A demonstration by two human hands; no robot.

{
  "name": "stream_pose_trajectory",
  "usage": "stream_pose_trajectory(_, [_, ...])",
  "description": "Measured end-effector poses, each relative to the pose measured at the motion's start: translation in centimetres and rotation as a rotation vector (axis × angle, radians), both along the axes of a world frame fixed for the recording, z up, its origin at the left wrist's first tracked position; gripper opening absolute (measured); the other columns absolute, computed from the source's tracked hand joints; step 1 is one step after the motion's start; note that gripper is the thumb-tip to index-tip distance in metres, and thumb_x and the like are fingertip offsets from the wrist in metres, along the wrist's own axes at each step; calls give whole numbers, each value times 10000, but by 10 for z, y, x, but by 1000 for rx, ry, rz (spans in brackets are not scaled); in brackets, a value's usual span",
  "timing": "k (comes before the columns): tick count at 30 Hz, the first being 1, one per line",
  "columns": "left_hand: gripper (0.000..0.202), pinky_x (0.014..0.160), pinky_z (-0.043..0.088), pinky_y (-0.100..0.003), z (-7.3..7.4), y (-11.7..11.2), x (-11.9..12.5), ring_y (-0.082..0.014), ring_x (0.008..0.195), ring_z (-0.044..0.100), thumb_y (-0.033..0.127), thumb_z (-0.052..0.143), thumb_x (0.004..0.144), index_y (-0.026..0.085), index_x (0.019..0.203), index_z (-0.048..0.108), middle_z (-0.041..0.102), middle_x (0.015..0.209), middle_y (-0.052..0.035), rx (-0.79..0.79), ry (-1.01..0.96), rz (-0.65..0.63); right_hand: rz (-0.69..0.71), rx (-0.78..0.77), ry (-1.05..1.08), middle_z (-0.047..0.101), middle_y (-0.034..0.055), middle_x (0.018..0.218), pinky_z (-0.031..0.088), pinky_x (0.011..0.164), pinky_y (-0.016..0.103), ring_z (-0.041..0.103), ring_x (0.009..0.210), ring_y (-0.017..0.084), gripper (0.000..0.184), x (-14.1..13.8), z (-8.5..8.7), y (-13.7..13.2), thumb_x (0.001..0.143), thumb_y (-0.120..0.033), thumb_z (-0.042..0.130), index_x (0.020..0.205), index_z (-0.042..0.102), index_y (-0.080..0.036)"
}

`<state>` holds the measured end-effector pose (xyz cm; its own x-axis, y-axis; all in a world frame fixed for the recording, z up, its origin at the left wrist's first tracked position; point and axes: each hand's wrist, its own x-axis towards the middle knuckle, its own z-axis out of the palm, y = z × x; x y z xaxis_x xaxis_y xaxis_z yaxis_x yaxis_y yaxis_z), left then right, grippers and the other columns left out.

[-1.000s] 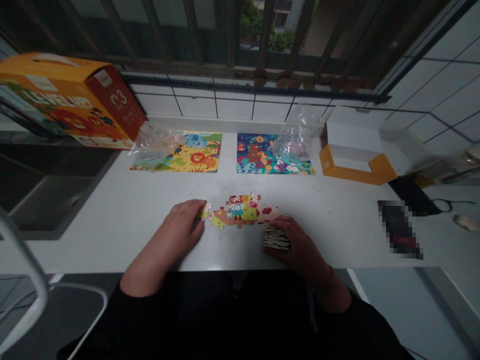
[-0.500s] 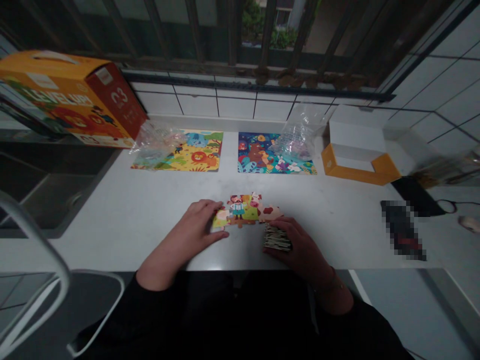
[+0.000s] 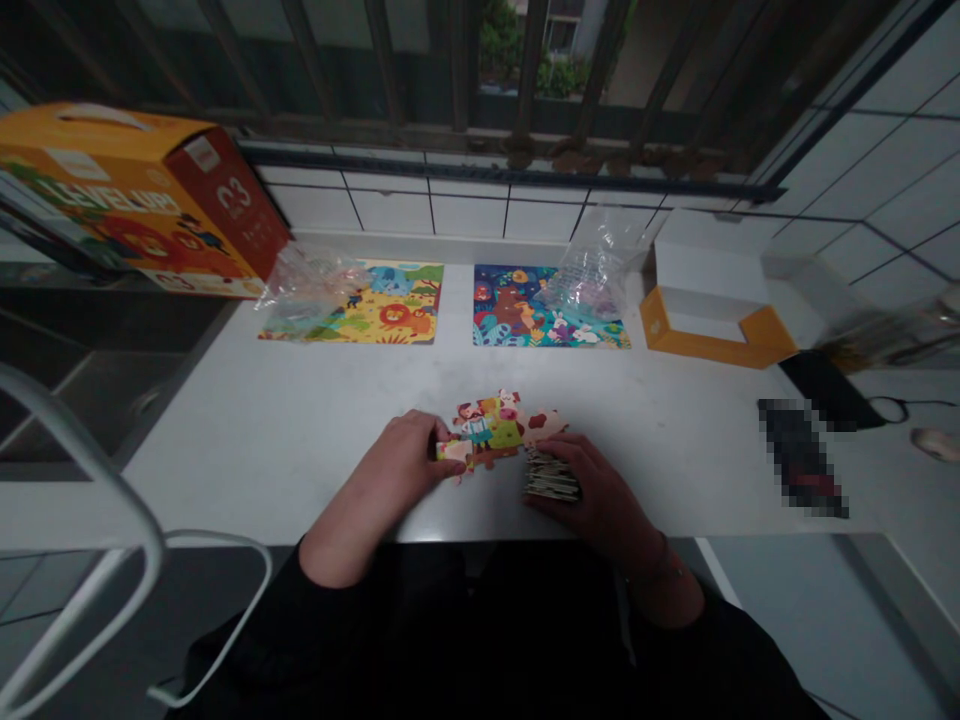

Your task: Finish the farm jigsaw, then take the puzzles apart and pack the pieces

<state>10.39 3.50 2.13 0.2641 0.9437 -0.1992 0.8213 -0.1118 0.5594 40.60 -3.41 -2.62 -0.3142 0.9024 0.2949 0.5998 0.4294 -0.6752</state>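
Legible text is on the orange box (image 3: 112, 190) at far left only. I read "LEVEL UP" in white capitals along its long side and "03" in white on its red end panel (image 3: 229, 200). Smaller print under the number is too blurred to read.

Table (image 3: 300, 430): open lanes left and centre; clutter at back and right.
Bare surface runs from the sink (image 3: 90, 400) to the left hand (image 3: 409, 460), and in a band between the half-built puzzle (image 3: 499, 425) and the finished puzzles (image 3: 382, 310) behind. The back row is blocked by bags (image 3: 307, 285), orange box (image 3: 127, 200) and orange tray (image 3: 712, 330). Right of the right hand (image 3: 592, 490) and its stack of pieces (image 3: 551, 478) lies a clear strip, then dark items (image 3: 802, 455).
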Motion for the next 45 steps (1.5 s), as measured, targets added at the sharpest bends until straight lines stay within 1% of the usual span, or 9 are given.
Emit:
stream_pose_trajectory(3, [193,732,452,-350,8,-2,-1,-249,792,654,271,812,814,227,928,663,713,851,-21,-79,-25,31,1,3,3,691,111,1383,606,1118,589,690,1292,342,604,0,1,0,917,-364,893,1440,593,-327])
stream_pose_trajectory(7, [220,730,453,-341,12,-6,-8,-249,802,683,275,779,832,236,1000,643,746,886,-17,-110,-21,50,-7,12,-5,688,115,1399,603,1129,576,684,1309,341,599,0,1,-1,916,-376,894,1435,601,-318])
stream_pose_trajectory(11, [367,826,515,-388,13,-13,-8,-302,961,735,370,794,876,209,1182,669,792,1081,-103,-112,53,85,-12,26,-15,691,118,1386,612,1122,567,688,1305,336,594,1,-1,-1,914,-390,895,1426,609,-298])
stream_pose_trajectory(15, [598,989,536,-452,10,-24,-4,-375,1154,725,375,879,823,169,1343,667,755,1287,-191,-50,150,75,-15,46,-21,697,113,1383,608,1136,561,685,1319,332,577,0,1,-1,917,-388,893,1415,615,-298])
stream_pose_trajectory(22, [407,943,551,-491,-3,-35,0,-408,1084,737,297,862,807,178,1177,741,785,1164,-191,3,222,17,-4,46,-36,681,122,1406,608,1134,570,677,1335,337,595,1,0,-1,927,-391,885,1434,587,-301])
stream_pose_trajectory(30, [382,812,510,-411,5,-30,-2,-353,956,740,314,907,729,216,1046,720,787,1066,-135,-75,134,47,-15,29,-45,683,117,1399,604,1139,569,687,1316,336,601,2,-2,-2,920,-386,892,1433,590,-307])
stream_pose_trajectory(35, [300,795,496,-381,9,-23,-11,-316,931,741,360,794,808,245,1064,687,799,1030,-81,-145,-43,44,-13,27,-33,685,112,1394,612,1127,560,692,1304,328,580,1,0,-2,924,-393,885,1422,601,-306])
stream_pose_trajectory(41, [405,831,539,-400,14,-9,-35,-316,957,746,482,757,835,221,1141,717,818,1121,-107,-133,-180,165,-13,45,-29,694,117,1377,623,1108,555,700,1283,331,587,1,-1,-1,912,-394,896,1416,612,-299])
stream_pose_trajectory(45, [423,814,542,-392,19,-3,-52,-317,926,741,566,770,836,209,1063,772,832,1073,-103,-157,-237,248,-17,42,-22,696,115,1373,623,1106,560,700,1285,333,583,1,-1,0,909,-403,898,1409,616,-299])
